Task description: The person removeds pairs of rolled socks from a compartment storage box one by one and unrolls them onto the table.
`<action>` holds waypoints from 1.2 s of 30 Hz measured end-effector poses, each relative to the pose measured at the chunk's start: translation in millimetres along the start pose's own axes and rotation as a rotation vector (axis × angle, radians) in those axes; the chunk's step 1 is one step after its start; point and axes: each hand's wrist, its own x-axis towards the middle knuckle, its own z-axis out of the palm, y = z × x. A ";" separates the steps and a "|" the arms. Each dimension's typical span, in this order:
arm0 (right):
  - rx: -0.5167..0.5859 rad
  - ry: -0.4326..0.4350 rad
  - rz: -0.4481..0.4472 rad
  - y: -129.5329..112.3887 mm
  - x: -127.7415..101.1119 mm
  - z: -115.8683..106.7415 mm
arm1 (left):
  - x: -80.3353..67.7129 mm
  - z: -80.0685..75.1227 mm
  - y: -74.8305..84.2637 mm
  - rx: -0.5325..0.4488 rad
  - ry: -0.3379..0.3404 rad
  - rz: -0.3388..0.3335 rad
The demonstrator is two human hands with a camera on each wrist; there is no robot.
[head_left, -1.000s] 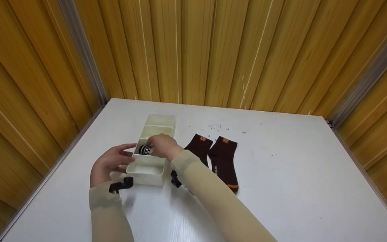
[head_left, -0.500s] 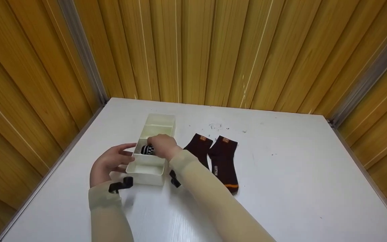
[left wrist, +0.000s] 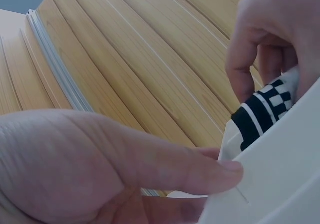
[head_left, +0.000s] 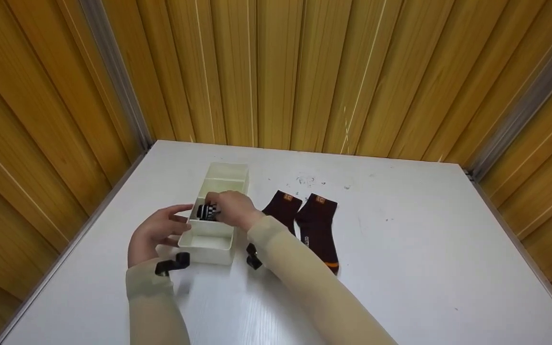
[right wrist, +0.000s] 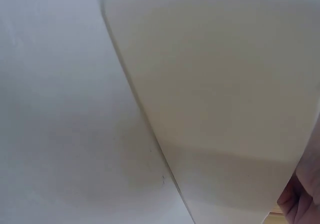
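A long off-white divided box [head_left: 207, 256] stands on the table, its compartments in a row. In one of the nearer compartments lies a rolled sock [head_left: 205, 212], black and white with stripes and checks. My right hand [head_left: 232, 209] reaches in over the right rim and pinches the roll, hiding part of it; the left wrist view shows the sock's striped end [left wrist: 255, 119] beyond the wall. My left hand [head_left: 157, 231] rests against the box's left side with extended fingers, and its thumb [left wrist: 200, 176] touches the outer wall. Mostly the box's wall [right wrist: 225, 93] fills the right wrist view.
Two dark maroon socks with orange toe bands, a left one [head_left: 283, 211] and a right one [head_left: 318, 230], lie flat right of the box, partly behind my right forearm. Wood-patterned panels [head_left: 276, 72] enclose the white table [head_left: 415, 249] at the back and sides.
My right hand shifts slightly within the compartment and the rolled sock moves a little, first right, then back left. The left hand and box stay in place.
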 end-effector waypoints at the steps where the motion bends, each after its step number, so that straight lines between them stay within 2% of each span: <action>1: 0.013 0.009 -0.007 0.3 0.0 -0.9 | -0.4 0.5 0.1 0.006 0.003 0.003; 5: 0.055 0.023 -0.038 0.5 0.2 -7.5 | -2.3 2.0 0.7 0.029 0.010 0.021; 12: 0.142 0.007 -0.018 1.3 -3.3 -20.3 | -3.1 1.5 5.9 0.066 0.016 0.015; 15: 0.190 0.018 -0.017 2.1 -5.3 -26.3 | -3.0 1.5 10.2 0.071 0.037 0.023; 17: 0.225 0.025 -0.016 2.7 -6.5 -30.2 | -3.0 1.8 13.7 0.073 0.074 0.038; 21: 0.288 0.043 -0.015 3.7 -9.5 -38.0 | -2.8 3.0 20.7 0.073 0.212 0.109; 23: 0.314 0.057 -0.018 4.3 -10.7 -40.8 | -2.1 4.4 23.6 0.081 0.280 0.164; 25: 0.330 0.070 -0.024 4.9 -11.9 -43.2 | -0.9 6.8 26.2 0.093 0.317 0.229; 30: 0.369 0.106 -0.055 6.3 -14.5 -48.4 | 5.2 14.8 30.6 0.118 0.305 0.364; 36: 0.420 0.171 -0.105 9.8 -16.4 -54.4 | 12.2 23.7 34.2 0.111 0.310 0.414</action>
